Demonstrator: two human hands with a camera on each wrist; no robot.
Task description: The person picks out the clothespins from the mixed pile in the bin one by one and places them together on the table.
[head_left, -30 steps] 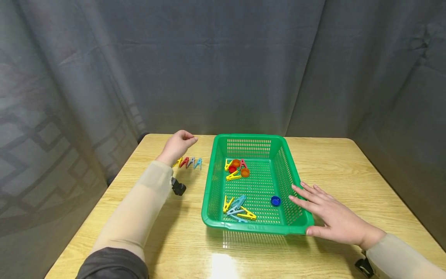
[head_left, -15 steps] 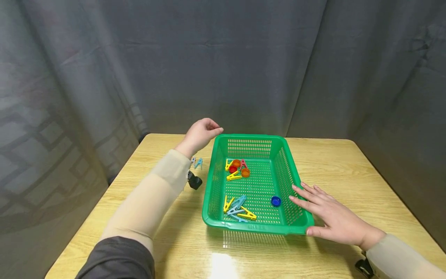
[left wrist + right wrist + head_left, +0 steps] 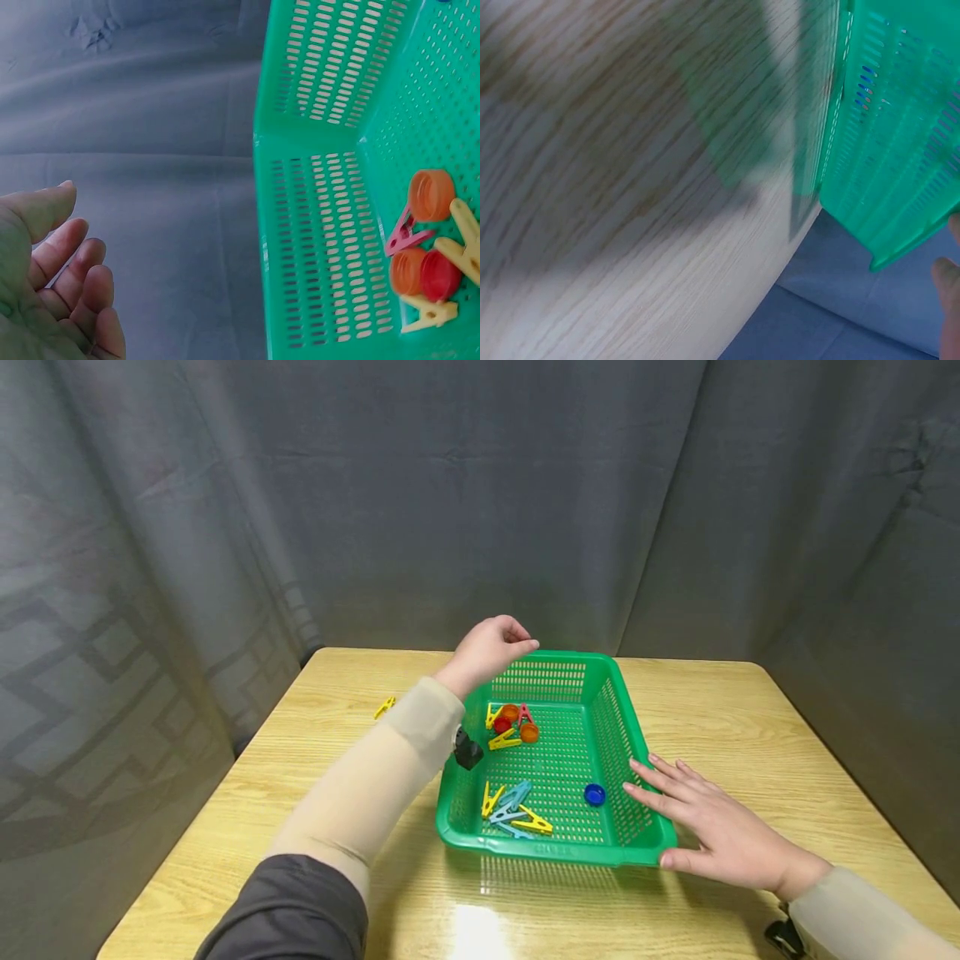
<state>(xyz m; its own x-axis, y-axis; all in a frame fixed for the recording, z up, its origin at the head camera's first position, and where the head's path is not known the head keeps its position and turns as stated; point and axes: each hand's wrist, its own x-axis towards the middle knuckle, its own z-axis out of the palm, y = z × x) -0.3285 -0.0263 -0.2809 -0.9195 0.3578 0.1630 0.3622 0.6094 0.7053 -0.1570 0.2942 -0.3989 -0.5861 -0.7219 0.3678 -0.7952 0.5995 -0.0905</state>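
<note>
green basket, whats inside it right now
In the green basket: yellow pegs, a pink peg, orange caps, a red cap, blue-grey pegs and a blue cap. The left forearm covers its near-left wall.

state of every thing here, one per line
left hand: above the basket's far left corner, fingers loosely curled, holding nothing visible
right hand: fingers straight, against the basket's right wall
green basket: upright on the table, holding clothespins and bottle caps
yellow clothespin: lying on the table, left of the basket
blue cap: lying in the basket
</note>
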